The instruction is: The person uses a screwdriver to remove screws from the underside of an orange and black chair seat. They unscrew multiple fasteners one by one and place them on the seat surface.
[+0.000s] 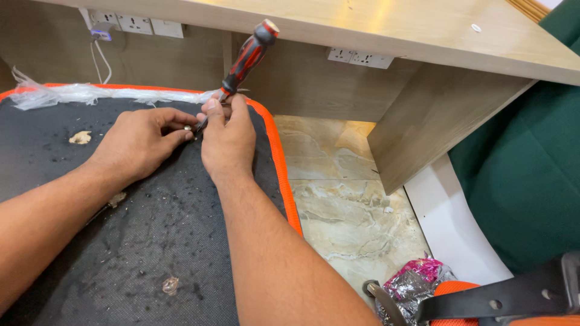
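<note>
Both hands met at a small screw (188, 128): left hand (140, 142) pinched it, right hand (228, 134) gripped the screwdriver (244, 60). A slipping tip could have jabbed the left fingers.

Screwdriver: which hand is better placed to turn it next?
Right. The right hand already pinches the screwdriver shaft near its tip, while the left hand steadies a small metal piece on the black panel.

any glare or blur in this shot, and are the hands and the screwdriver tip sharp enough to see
Head view: warm glare washes out the wooden desk top; the marble floor glows beneath it. Left hand, right hand and screwdriver are sharp, but the tip is hidden between the fingers. The right forearm softens toward the bottom edge.
</note>
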